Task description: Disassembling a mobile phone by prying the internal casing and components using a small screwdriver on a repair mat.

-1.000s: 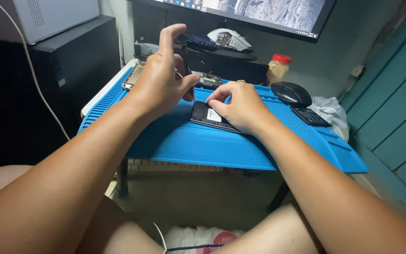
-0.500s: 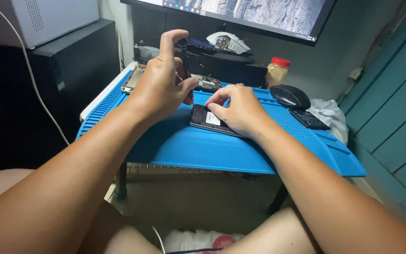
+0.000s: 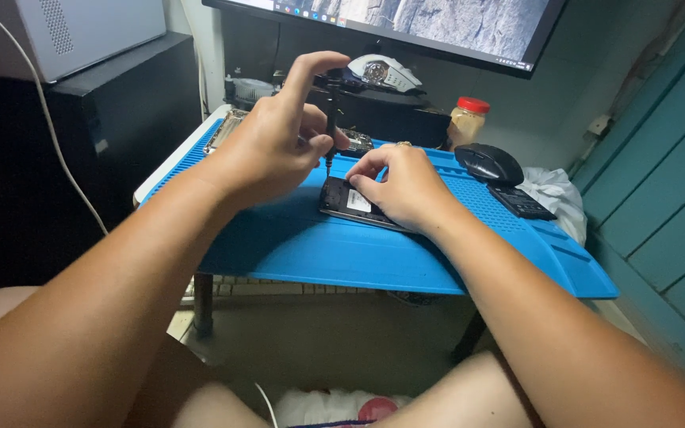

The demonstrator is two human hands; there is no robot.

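Over the phone (image 3: 350, 202), left hand (image 3: 267, 147) holds screwdriver (image 3: 331, 119) upright.

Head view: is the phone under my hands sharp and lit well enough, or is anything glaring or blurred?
Head view: the opened phone on the blue mat is evenly lit and fairly sharp; the left hand with the screwdriver is slightly soft; the monitor is bright; the left side is dark.

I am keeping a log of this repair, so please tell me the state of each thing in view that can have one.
Small black screwdriver: upright, tip down on the phone, held in the left hand.
Black phone with its back cover off: flat on the blue work mat, pinned by the right hand.
Wide monitor: switched on.
Red-lidded jar: closed.
Black computer mouse: untouched.
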